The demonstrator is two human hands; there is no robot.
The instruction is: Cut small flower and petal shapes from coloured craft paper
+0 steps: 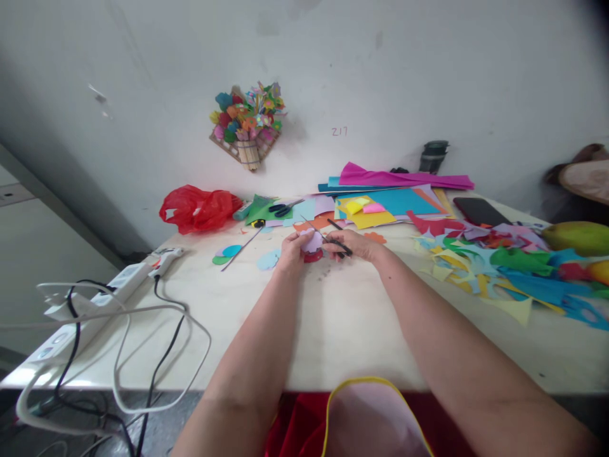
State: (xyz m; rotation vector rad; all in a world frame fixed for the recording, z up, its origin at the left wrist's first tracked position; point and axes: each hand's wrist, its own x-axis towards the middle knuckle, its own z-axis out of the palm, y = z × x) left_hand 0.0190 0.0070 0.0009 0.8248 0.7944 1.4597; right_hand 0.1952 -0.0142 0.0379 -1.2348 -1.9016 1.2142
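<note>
The table (333,330) took up most of the view, pale and bare in front of the person. Its far edge carried a stack of coloured sheets (394,200), and a drift of paper scraps (514,273) lay to the right. A power strip (109,289) with looped cables sat on the left corner, and a red plastic bag (200,208) lay against the wall.

Both forearms reached straight out from the body and converged near the middle of the table, wrists low over its surface and just beside each other. The left hand (291,249) was curled, its fingers pinching a small lilac paper piece (313,241) that lay over a red piece (313,256). The right hand (358,244) was closed round the black handles of the scissors (339,244), whose thin blades pointed left towards the lilac piece. Whether the blades were biting the paper was too small to tell.

Judging from this, the cut would go best with the left hand feeding and turning the paper into the blades. The right hand would do better to stay steady and work in short snips near the pivot. The pinching fingers ought to stay back from the cutting line, and the two layers should be held flat together so that they do not slip apart.
</note>
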